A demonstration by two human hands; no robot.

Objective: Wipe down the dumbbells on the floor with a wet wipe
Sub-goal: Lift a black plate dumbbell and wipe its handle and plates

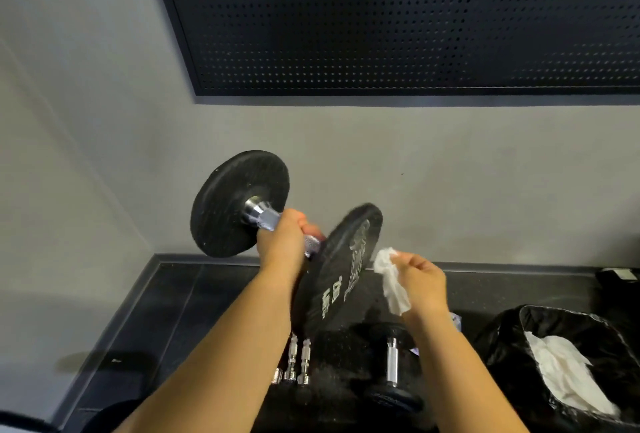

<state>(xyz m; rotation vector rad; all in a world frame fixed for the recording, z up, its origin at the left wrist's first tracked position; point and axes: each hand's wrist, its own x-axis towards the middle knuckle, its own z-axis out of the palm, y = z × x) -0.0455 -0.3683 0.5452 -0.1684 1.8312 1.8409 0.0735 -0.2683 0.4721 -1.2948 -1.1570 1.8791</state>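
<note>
My left hand (282, 242) grips the chrome handle of a black dumbbell (239, 204) and holds it up in the air, tilted. Its far plate faces the wall; its near plate (341, 270), with white lettering, faces me. My right hand (420, 280) holds a crumpled white wet wipe (389, 276) just right of the near plate, close to its rim. On the dark floor below lie more dumbbells: one (393, 367) with a chrome handle under my right forearm, and several chrome handles (298, 360) between my arms.
A black bin bag (512, 346) stands at the lower right with used white wipes (564, 373) inside. A grey wall rises behind the floor mat, with a black perforated panel (398, 17) high on it. A dark object (616, 276) sits at the far right by the wall.
</note>
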